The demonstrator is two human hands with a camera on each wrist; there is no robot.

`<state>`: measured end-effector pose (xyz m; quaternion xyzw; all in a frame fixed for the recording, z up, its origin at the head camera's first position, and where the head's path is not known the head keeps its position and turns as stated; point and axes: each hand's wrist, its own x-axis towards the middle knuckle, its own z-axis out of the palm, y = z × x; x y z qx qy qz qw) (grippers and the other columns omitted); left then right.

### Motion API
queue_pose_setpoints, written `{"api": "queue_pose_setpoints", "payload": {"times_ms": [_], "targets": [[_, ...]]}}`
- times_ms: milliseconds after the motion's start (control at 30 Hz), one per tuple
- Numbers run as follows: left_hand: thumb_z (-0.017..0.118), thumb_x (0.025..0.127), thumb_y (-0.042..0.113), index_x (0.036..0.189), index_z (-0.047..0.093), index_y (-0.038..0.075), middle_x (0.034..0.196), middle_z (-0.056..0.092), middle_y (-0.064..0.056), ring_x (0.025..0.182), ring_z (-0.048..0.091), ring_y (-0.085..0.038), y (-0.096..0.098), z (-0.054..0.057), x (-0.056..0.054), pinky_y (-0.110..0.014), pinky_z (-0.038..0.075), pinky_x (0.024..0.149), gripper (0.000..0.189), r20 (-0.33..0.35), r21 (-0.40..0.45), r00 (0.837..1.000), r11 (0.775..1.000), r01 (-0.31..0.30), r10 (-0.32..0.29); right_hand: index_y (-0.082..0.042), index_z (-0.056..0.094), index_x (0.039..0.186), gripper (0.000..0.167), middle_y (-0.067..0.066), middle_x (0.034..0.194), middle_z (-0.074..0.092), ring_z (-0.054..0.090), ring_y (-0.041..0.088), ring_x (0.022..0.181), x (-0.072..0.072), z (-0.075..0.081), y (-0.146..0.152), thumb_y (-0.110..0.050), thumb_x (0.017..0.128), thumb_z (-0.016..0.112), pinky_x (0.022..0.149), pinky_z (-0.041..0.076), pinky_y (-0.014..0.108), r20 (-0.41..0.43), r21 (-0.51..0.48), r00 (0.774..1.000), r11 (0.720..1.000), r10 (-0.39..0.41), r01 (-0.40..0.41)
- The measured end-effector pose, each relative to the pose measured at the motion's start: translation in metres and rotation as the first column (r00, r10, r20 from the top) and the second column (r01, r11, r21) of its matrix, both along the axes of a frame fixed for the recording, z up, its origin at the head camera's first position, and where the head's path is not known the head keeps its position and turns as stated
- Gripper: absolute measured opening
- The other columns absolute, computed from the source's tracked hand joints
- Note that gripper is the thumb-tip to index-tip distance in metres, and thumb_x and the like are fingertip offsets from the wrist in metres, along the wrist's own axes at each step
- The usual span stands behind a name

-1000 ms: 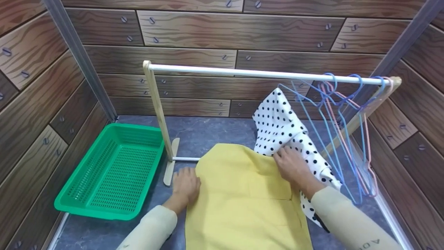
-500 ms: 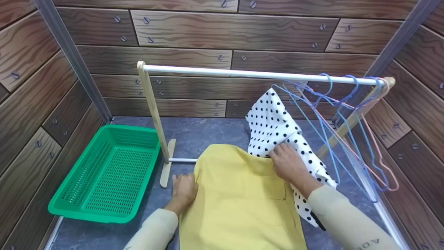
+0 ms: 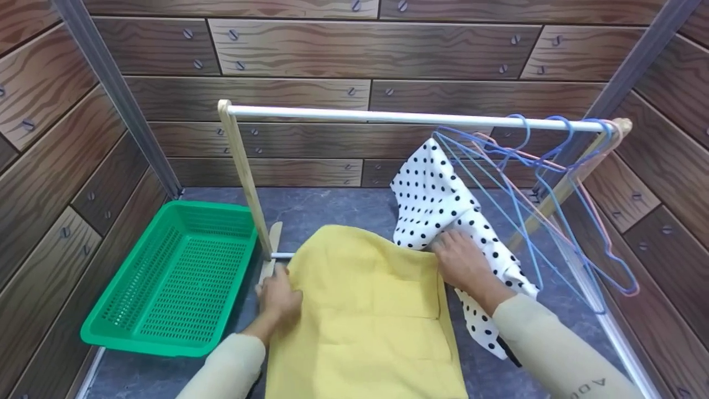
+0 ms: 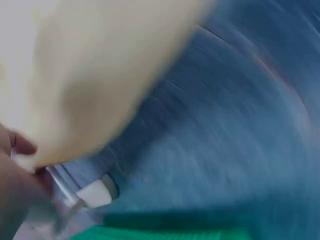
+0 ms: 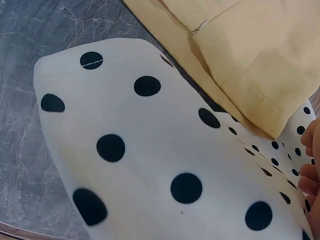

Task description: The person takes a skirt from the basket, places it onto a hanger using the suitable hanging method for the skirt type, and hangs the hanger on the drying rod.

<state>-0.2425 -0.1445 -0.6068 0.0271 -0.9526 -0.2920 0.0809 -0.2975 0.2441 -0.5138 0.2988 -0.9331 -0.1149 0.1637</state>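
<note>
A yellow garment (image 3: pixel 360 310) with a stitched pocket lies spread in front of me in the head view. My left hand (image 3: pixel 278 299) pinches its left edge; in the blurred left wrist view, finger and thumb meet at the yellow fabric (image 4: pixel 90 85). At the upper right corner my right hand (image 3: pixel 465 266) grips the garment with curled fingers, over a white cloth with black dots (image 3: pixel 437 194). The right wrist view shows the fingers (image 5: pixel 310 182) at its right border, beside the dotted cloth (image 5: pixel 145 125) and the yellow pocket corner (image 5: pixel 272 127).
A clothes rack with a white rail (image 3: pixel 360 115) stands behind the garment. Blue and pink hangers (image 3: pixel 518 191) hang at its right end, beside and overlapping the dotted cloth. At left sits a green plastic basket (image 3: pixel 166 346). Wood-patterned walls (image 3: pixel 288 47) surround the grey floor.
My left hand has moved left, drawing the yellow garment's left side outward. The right hand stays at its corner. The hangers have swung on the rail.
</note>
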Motion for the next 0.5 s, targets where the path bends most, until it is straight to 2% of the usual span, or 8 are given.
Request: {"api": "queue_pose_setpoints", "payload": {"times_ms": [100, 200, 267, 333, 367, 433, 467, 500], "targets": [[0.065, 0.077, 0.02, 0.123, 0.05, 0.007, 0.12, 0.064, -0.02, 0.114, 0.051, -0.044, -0.001, 0.008, -0.014, -0.061, 0.025, 0.1, 0.05, 0.294, 0.185, 0.953, 0.974, -0.13, 0.072, -0.001, 0.066, 0.089, 0.011, 0.016, 0.102, 0.066, 0.058, 0.033, 0.099, 0.001, 0.004, 0.0, -0.001, 0.086, 0.055, 0.092, 0.045, 0.045, 0.0, -0.001, 1.0, 1.0, -0.012, 0.012], [0.065, 0.08, 0.025, 0.124, 0.057, 0.011, 0.129, 0.06, -0.015, 0.123, 0.04, -0.041, -0.005, 0.011, -0.026, -0.061, 0.02, 0.103, 0.047, 0.404, 0.301, 0.913, 0.933, -0.196, 0.061, -0.001, 0.065, 0.088, 0.01, 0.016, 0.103, 0.067, 0.058, 0.033, 0.1, 0.002, 0.005, -0.001, -0.002, 0.087, 0.055, 0.092, 0.045, 0.045, -0.005, -0.009, 1.0, 1.0, 0.001, -0.001], [0.065, 0.081, 0.022, 0.124, 0.061, 0.01, 0.131, 0.059, -0.014, 0.127, 0.038, -0.039, -0.01, 0.011, -0.033, -0.059, 0.02, 0.107, 0.045, 0.412, 0.396, 0.908, 0.883, -0.253, 0.076, -0.002, 0.064, 0.085, 0.008, 0.016, 0.101, 0.066, 0.057, 0.033, 0.098, 0.001, 0.004, -0.003, -0.003, 0.086, 0.056, 0.09, 0.044, 0.045, -0.013, -0.008, 1.0, 1.0, 0.024, -0.024], [0.064, 0.08, 0.016, 0.122, 0.064, 0.004, 0.132, 0.058, -0.016, 0.132, 0.039, -0.04, -0.011, 0.009, -0.037, -0.055, 0.022, 0.113, 0.044, 0.343, 0.496, 0.936, 0.831, -0.253, 0.081, -0.002, 0.063, 0.087, 0.007, 0.016, 0.1, 0.065, 0.057, 0.033, 0.097, 0.001, 0.004, -0.004, -0.004, 0.087, 0.057, 0.089, 0.044, 0.045, -0.017, 0.002, 0.999, 0.999, 0.047, -0.047], [0.065, 0.079, 0.013, 0.121, 0.065, 0.001, 0.134, 0.058, -0.018, 0.132, 0.041, -0.04, -0.011, 0.007, -0.038, -0.054, 0.025, 0.113, 0.043, 0.272, 0.519, 0.959, 0.828, -0.211, 0.074, -0.002, 0.063, 0.09, 0.007, 0.016, 0.101, 0.064, 0.057, 0.034, 0.098, 0.002, 0.004, -0.003, -0.005, 0.088, 0.057, 0.089, 0.044, 0.045, -0.015, 0.016, 0.998, 0.998, 0.055, -0.055], [0.067, 0.076, 0.009, 0.119, 0.066, -0.003, 0.134, 0.058, -0.021, 0.128, 0.048, -0.042, -0.01, 0.003, -0.037, -0.057, 0.031, 0.109, 0.044, 0.077, 0.453, 0.997, 0.891, -0.031, -0.005, -0.002, 0.065, 0.101, 0.014, 0.017, 0.106, 0.063, 0.057, 0.034, 0.103, 0.002, 0.005, -0.002, -0.008, 0.091, 0.058, 0.094, 0.044, 0.047, 0.001, 0.046, 0.999, 0.997, 0.055, -0.055], [0.066, 0.075, 0.009, 0.119, 0.065, -0.005, 0.13, 0.059, -0.022, 0.123, 0.051, -0.043, -0.009, 0.002, -0.034, -0.059, 0.036, 0.104, 0.046, -0.03, 0.334, 0.996, 0.938, 0.091, -0.086, -0.001, 0.065, 0.11, 0.02, 0.018, 0.111, 0.062, 0.057, 0.035, 0.107, 0.002, 0.006, -0.001, -0.009, 0.092, 0.058, 0.098, 0.043, 0.047, 0.016, 0.061, 0.999, 0.997, 0.045, -0.046], [0.067, 0.074, 0.01, 0.119, 0.065, -0.003, 0.129, 0.06, -0.019, 0.12, 0.053, -0.043, -0.008, 0.0, -0.03, -0.06, 0.037, 0.1, 0.046, -0.12, 0.15, 0.976, 0.969, 0.197, -0.18, -0.002, 0.064, 0.118, 0.027, 0.019, 0.118, 0.061, 0.056, 0.036, 0.113, 0.002, 0.006, 0.0, -0.011, 0.094, 0.058, 0.102, 0.042, 0.048, 0.033, 0.076, 0.999, 0.997, 0.029, -0.032]]}}
